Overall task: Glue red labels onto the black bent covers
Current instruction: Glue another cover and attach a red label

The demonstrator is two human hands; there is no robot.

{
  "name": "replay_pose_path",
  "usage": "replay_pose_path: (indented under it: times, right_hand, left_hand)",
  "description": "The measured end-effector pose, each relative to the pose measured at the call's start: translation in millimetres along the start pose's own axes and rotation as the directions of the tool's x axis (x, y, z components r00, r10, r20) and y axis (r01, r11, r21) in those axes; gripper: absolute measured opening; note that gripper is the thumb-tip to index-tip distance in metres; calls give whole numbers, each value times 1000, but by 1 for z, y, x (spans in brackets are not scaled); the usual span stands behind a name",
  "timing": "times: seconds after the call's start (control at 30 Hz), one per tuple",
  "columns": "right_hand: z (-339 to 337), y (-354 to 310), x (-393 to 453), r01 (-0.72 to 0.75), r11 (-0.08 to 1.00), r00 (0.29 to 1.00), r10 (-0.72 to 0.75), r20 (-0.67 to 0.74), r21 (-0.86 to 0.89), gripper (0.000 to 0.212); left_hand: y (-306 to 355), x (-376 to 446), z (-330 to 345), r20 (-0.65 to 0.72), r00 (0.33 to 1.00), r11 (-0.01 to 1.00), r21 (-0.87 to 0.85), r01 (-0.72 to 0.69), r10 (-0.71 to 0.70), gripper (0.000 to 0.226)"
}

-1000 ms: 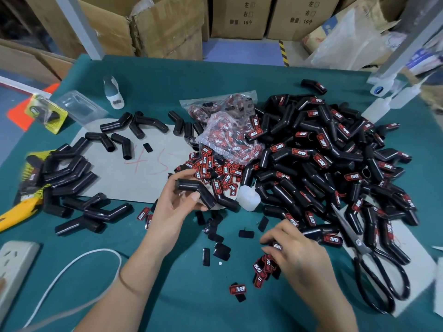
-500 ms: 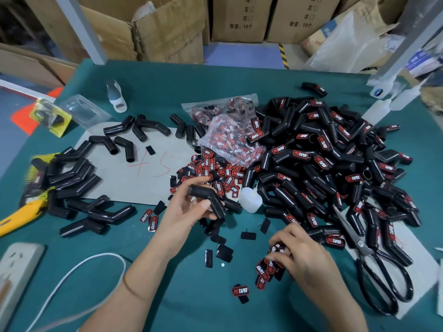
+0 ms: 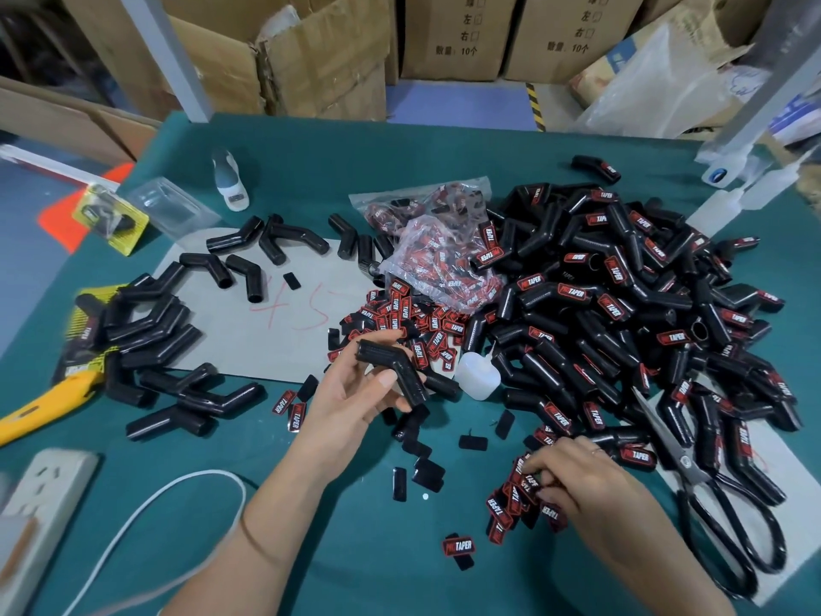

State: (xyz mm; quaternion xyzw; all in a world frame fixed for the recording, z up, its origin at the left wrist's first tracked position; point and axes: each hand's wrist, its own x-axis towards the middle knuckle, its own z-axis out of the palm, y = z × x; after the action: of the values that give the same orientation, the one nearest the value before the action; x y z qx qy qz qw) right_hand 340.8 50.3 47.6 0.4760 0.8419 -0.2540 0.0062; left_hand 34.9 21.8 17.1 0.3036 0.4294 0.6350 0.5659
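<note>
The left hand (image 3: 351, 406) grips a plain black bent cover (image 3: 393, 366) just left of the white glue bottle (image 3: 477, 375). Below that bottle, the right hand (image 3: 591, 486) pinches at red labels (image 3: 511, 500) reading "TAPER". Right of the bottle lies the labelled pile (image 3: 622, 304); scissors (image 3: 711, 495) lie by the pile's near edge. Left of it, grey card (image 3: 266, 322) bears a red "45". Bare green mat (image 3: 355, 549) lies between the forearms.

small assembly workshop or packing room. green-covered work table (image 3: 444, 162) heaped with black bent covers (image 3: 622, 313) in bulk, loose red labels (image 3: 413, 313), bagged labels (image 3: 444, 264), glue bottle (image 3: 477, 375), scissors (image 3: 711, 491). stacked cardboard cartons (image 3: 448, 33) with printed quantity marks behind table; metal frame post (image 3: 164, 55); power strip (image 3: 40, 504) at near edge.
</note>
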Motion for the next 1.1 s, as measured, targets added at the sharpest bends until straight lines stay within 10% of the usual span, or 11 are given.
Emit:
replay_pose_path:
  times: [0.27,0.43,0.63,1.1]
  right_hand:
    - [-24,-39,18,167,945,957,-87,-276,281,20]
    - [-18,-69,57,52,819,997,-71,10,572,20]
    - [16,-70,66,115,992,992,-117,52,51,14]
    - [36,-79,70,130,971,982,-154,-111,-199,17]
  left_hand:
    - [0,-4,1,19,999,999,25,-38,37,38]
    - [3,-5,1,-24,999,999,-13,-40,39,40]
    - [4,-4,0,-56,998,999,-7,-36,35,42]
    - [2,-2,-1,-53,998,1000,7,-29,30,39]
